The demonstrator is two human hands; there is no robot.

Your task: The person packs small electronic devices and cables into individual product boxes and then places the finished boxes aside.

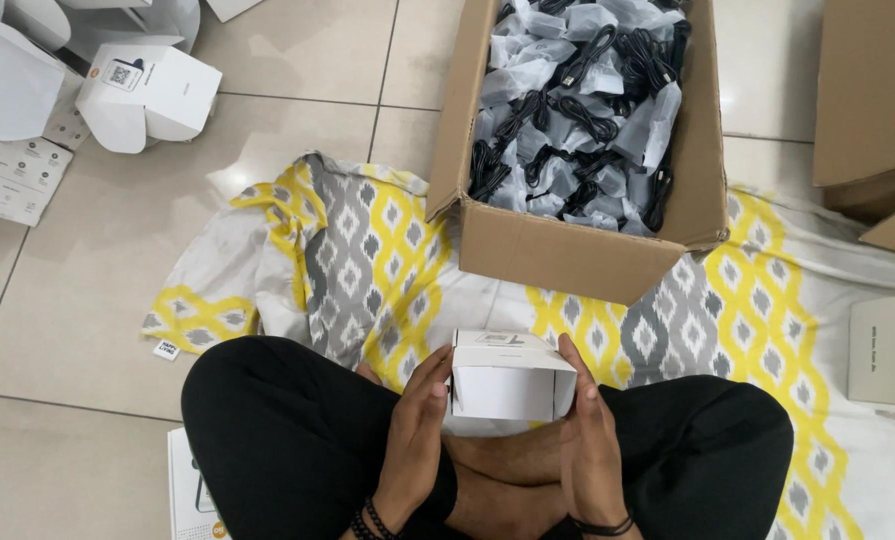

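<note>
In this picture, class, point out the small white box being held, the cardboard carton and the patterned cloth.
small white box (507,392), head view, on its front face.
cardboard carton (567,255), head view, on its near wall.
patterned cloth (367,240), head view, on a grey stripe.

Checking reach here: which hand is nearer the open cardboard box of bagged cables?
Right hand, slightly. It sits below the cardboard box; the left hand is farther left. Both hold the small white box.
</note>
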